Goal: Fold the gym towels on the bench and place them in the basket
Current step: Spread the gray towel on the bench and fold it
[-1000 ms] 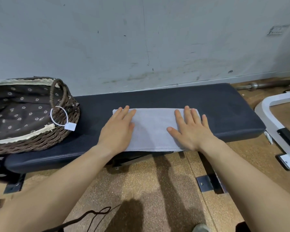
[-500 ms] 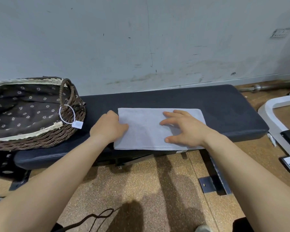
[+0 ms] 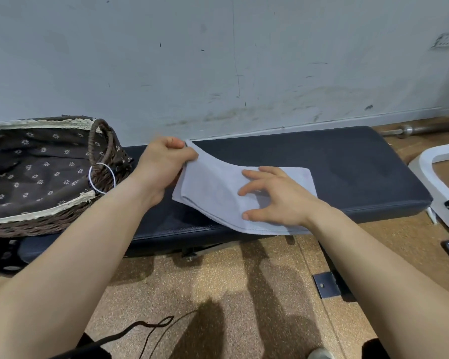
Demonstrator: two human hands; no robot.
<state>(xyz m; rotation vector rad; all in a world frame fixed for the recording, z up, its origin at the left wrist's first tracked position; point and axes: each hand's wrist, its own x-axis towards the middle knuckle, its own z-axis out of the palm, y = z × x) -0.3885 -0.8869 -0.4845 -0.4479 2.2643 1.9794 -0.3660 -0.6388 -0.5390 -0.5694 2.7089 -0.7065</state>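
my left hand (image 3: 163, 164) pinches the left end of the grey towel (image 3: 213, 187), thumb and curled fingers closed on its edge, and holds that end lifted off the bench (image 3: 322, 164). my right hand (image 3: 278, 200) lies on the towel's right half, fingers spread and fairly straight, pinning it to the pad near the front edge. the towel shows more than one layer along its near edge, so i judge the lengthwise fold is done and the crosswise one is in hand, left end going over to the right. the basket (image 3: 49, 224) sits at the left end of the bench, near my left hand, apart from the towel. the flowered lining i can see holds no towel. left to do: finish this fold, then carry the towel into the basket. i see no other towel on the bench.
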